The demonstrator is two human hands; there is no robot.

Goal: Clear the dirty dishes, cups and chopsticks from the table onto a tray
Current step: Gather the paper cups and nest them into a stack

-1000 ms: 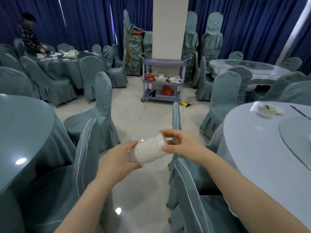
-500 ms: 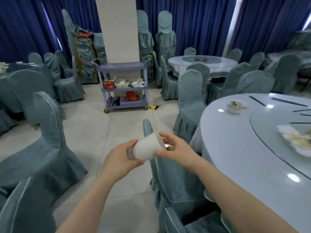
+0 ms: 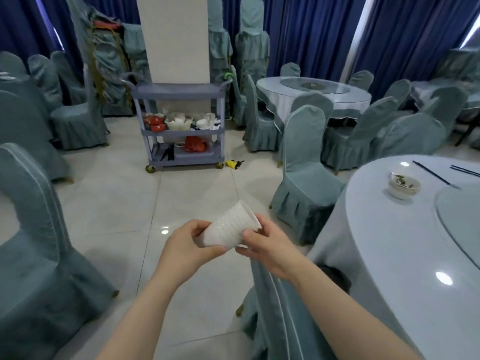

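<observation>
From the head camera, two bare forearms reached forward over a pale tiled floor. Between them was a stack of white paper cups (image 3: 228, 231), nested and tilted, its wide mouth pointing up and to the right. The left hand (image 3: 188, 249) gripped the narrow bottom end of the stack, fingers and thumb curled round it. The right hand (image 3: 265, 246) pinched the stack near its rim, thumb on the near side and fingers behind.

Taking the round table (image 3: 405, 255) as the landmark: it filled the right side, covered in pale cloth, and the stack of cups was held in the air just off its left edge, above a covered chair (image 3: 267, 307) pushed against it. On the table's far part sat a dirty bowl (image 3: 405, 187) holding dark scraps. Just beyond the bowl lay dark chopsticks (image 3: 433, 174), more of them near the right edge of the picture.

Well away from the table, across the floor to its far left, stood a grey service cart (image 3: 181, 131) against a white pillar (image 3: 172, 40), its shelves holding red and white dishes. Covered chairs and blue curtains surrounded everything.
</observation>
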